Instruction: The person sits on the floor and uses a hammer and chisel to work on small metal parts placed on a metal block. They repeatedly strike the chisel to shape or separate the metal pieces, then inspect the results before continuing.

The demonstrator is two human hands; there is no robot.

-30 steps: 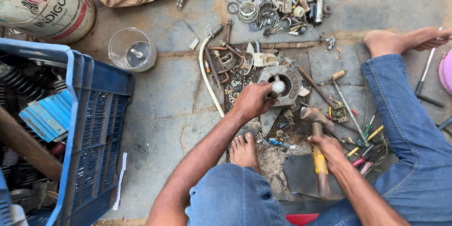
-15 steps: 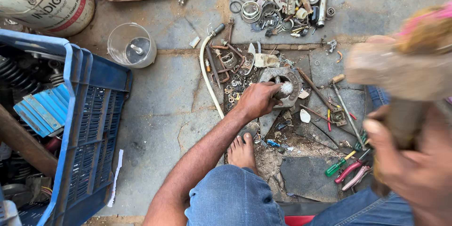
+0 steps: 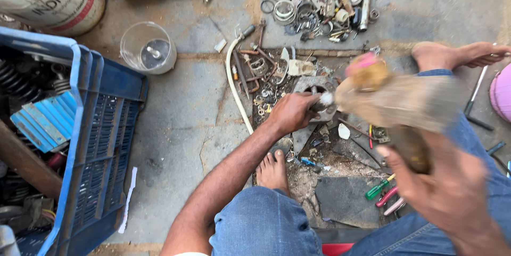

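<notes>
My left hand [image 3: 290, 113] is clenched around a small metal pin [image 3: 324, 101], holding it upright on the grey metal part [image 3: 314, 88] at the centre of the frame. My right hand [image 3: 442, 192], close to the camera at lower right, grips the wooden handle of a hammer [image 3: 396, 99]; its blurred head hangs just right of the pin, and I cannot tell whether it touches. Loose washers and bits of scrap [image 3: 266, 91] lie around the metal part, with a white hose [image 3: 234, 91] curving along their left. My bare foot [image 3: 272, 171] rests just below the left hand, the other foot [image 3: 452, 54] at upper right. Screwdrivers [image 3: 380, 189] lie at lower centre-right. A heap of rings and bearings [image 3: 319, 3] sits at the top, a clear plastic cup [image 3: 148, 48] at upper left, and a blue crate [image 3: 90, 144] fills the left edge.
</notes>
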